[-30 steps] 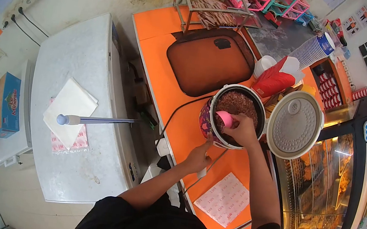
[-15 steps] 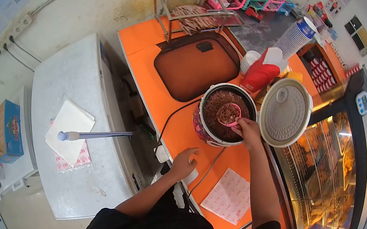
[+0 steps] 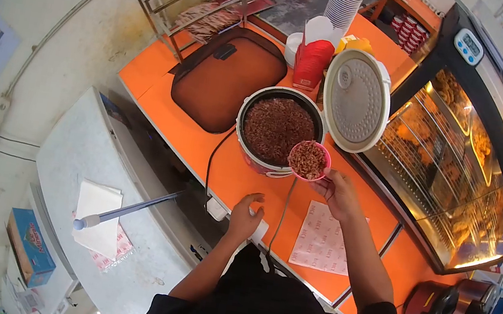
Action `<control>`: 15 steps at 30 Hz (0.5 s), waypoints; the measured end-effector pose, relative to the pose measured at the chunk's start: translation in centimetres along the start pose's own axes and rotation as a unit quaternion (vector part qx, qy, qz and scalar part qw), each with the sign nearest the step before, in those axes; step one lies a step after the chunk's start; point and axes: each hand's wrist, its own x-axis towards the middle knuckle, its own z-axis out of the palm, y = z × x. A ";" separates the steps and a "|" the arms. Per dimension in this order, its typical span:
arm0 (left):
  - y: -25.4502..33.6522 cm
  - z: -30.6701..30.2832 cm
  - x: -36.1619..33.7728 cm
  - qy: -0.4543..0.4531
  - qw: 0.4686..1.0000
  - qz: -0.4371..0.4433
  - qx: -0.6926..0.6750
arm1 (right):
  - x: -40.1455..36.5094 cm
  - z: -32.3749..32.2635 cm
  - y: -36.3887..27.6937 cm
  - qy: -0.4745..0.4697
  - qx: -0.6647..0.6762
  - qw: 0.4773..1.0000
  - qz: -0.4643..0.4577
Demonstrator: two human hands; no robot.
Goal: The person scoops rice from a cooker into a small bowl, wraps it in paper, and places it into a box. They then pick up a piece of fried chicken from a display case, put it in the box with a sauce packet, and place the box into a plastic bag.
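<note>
A small pink cup (image 3: 308, 160), heaped with reddish-brown rice, is in my right hand (image 3: 338, 192). My fingers pinch its right side, and it overlaps the front right rim of the rice cooker (image 3: 242, 135). More of the same rice (image 3: 277, 128) fills the cooker's pot, and the cooker's lid (image 3: 358, 102) stands raised on the right. My left hand (image 3: 246, 216) hangs at the counter's front edge with nothing in it, its fingers curved and apart. A printed sheet of wrapping paper (image 3: 321, 238) lies on the counter below my right hand.
Behind the cooker are a dark brown cover (image 3: 231, 80), red paper boxes (image 3: 312, 63) and a stack of cups (image 3: 345, 6). A heated display case (image 3: 456, 165) stands to the right. Leftward, a blue-grey pole (image 3: 130, 208) sticks out above a white-topped freezer (image 3: 77, 148).
My right hand has lifted the rice-filled cup out of the pot, toward me and over the rim. My left hand stays near the counter's edge. The camera view has turned rightward.
</note>
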 end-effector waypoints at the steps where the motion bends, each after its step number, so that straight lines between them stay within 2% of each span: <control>1: 0.1 -0.1 0.3 0.023 1.000 0.003 0.017 | 0.2 0.1 0.0 0.001 0.003 1.000 -0.002; 3: 0.1 -0.1 1.0 0.048 0.998 0.007 0.036 | 1.4 0.9 -0.3 0.006 -0.115 0.993 -0.023; 5: 0.2 0.3 1.7 0.143 0.984 0.056 0.091 | 3.8 2.5 -0.6 0.006 -0.162 0.986 -0.030; 7: 0.8 0.4 2.5 0.140 0.985 0.044 0.088 | 6.9 4.0 -0.8 0.004 -0.209 0.977 -0.037; 9: 1.6 0.2 3.2 0.140 0.986 0.035 0.084 | 10.3 5.3 -0.8 -0.011 -0.476 0.875 -0.088; 10: 1.9 0.1 3.6 0.110 0.991 0.018 0.068 | 11.5 5.6 -0.2 -0.016 -0.475 0.875 -0.091; 12: 2.4 0.1 4.2 0.086 0.995 0.000 0.053 | 14.0 6.2 1.5 -0.008 -0.617 0.743 -0.258; 14: 2.5 0.2 4.6 0.037 0.998 -0.029 0.049 | 14.7 6.8 2.2 -0.044 -0.606 0.755 -0.248; 15: 2.3 0.2 4.6 0.045 0.998 0.005 0.033 | 14.3 7.4 2.2 -0.068 -0.631 0.732 -0.247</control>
